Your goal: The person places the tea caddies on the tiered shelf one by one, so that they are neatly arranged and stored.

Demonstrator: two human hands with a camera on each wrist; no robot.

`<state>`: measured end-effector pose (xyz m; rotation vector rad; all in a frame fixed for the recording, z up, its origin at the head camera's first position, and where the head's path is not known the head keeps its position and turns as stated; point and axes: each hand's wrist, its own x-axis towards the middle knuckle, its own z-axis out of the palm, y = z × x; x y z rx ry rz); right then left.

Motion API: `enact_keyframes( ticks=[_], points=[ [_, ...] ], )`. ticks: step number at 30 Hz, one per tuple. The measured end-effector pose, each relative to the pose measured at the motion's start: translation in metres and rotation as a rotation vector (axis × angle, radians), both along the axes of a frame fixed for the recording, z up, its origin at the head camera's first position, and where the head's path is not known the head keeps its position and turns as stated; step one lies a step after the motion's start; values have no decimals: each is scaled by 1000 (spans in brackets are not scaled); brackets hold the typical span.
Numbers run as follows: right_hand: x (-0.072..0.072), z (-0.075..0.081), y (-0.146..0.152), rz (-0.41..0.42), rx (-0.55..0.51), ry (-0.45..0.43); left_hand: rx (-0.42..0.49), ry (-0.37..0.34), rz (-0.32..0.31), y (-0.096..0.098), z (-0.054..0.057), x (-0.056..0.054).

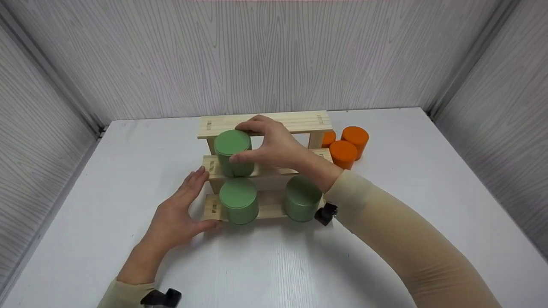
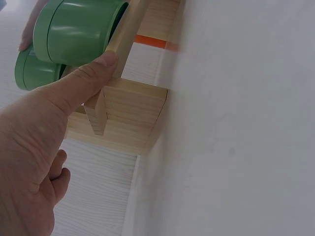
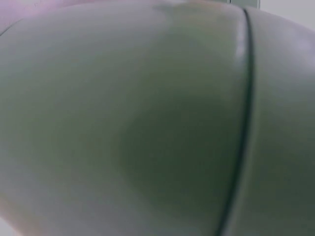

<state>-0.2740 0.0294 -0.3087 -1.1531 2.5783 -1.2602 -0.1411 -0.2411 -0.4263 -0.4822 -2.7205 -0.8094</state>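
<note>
A three-level wooden rack stands on the table. My right hand grips a green canister at the left end of the middle shelf, thumb on its front and fingers behind. Below it, another green canister sits on the bottom shelf. A third green canister stands farther right on that shelf; its lidded side fills the right wrist view. My left hand is at the rack's left side, fingers extended along the middle shelf's end. In the left wrist view its thumb rests against the bottom shelf's edge.
Several orange canisters stand close together to the right of the rack, one partly hidden behind it. Grey wood-grain panels enclose the white table at the back and both sides.
</note>
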Motion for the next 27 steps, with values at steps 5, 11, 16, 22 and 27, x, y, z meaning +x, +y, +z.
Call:
enact_keyframes(
  ticks=[5,11,16,22,27],
  points=[
    [1,0,0,2,12,20,3,18,-5,-1,-2,0],
    [0,-1,0,3,27,46,14,27,-14,-1,-4,-1],
    [0,-1,0,12,34,56,12,23,-13,-2,-4,-1],
    [-1,-1,1,28,67,82,7,19,-10,-2,-4,-2],
    [0,1,2,34,92,93,6,29,-12,-2,-5,-2]
  ],
)
